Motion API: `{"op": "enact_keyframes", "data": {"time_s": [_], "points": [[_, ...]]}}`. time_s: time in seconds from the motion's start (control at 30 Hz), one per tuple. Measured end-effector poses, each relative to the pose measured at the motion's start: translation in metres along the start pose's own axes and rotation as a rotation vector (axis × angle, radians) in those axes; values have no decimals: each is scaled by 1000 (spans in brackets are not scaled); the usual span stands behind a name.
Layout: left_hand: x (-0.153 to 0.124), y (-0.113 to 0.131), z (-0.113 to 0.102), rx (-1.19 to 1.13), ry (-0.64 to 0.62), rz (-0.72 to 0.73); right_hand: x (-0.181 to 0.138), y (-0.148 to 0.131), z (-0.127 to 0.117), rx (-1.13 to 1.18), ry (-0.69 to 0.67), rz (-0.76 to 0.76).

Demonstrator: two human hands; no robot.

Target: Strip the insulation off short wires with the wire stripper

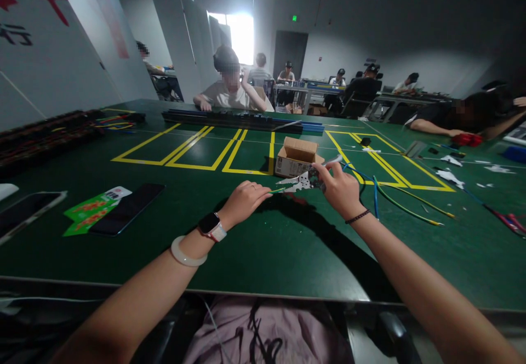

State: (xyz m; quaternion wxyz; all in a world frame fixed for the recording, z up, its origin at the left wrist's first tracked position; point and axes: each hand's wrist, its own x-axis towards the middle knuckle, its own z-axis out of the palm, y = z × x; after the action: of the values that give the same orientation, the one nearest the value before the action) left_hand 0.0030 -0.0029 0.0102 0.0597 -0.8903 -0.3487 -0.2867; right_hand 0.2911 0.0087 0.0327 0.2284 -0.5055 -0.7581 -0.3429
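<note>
My left hand [249, 200] pinches a thin yellow-green wire [277, 191] between thumb and fingers, a little above the green table [230, 265]. The wire's end reaches the jaws of silver wire strippers [303, 181]. Those strippers are gripped by their handles in my right hand [341, 187], with the jaws pointing left toward my left hand. Whether the jaws have closed on the wire I cannot make out. Just behind the tool stands an open cardboard box [296, 157]. Right of my right hand lie more yellow-green wires [406, 205] and a blue wire [375, 197].
At the left lie a dark phone [127, 209], a green packet [88, 210] and another phone [30, 213]. Yellow tape [191, 147] marks rectangles on the table. Long dark strips [230, 118] lie at the back. Paper scraps [450, 177] are scattered right. A person [230, 87] sits opposite.
</note>
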Motion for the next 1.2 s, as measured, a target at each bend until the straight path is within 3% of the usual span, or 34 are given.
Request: {"op": "enact_keyframes", "data": {"time_s": [0.37,0.77,1.2], "points": [[2,1,-3,64,-57,42,-13,-13,8,-46,183,-8],[2,2,-3,48,-82,60,-14,-15,8,57,98,-100],[1,2,-2,-15,-53,49,-14,-17,4,113,-2,-87]]}}
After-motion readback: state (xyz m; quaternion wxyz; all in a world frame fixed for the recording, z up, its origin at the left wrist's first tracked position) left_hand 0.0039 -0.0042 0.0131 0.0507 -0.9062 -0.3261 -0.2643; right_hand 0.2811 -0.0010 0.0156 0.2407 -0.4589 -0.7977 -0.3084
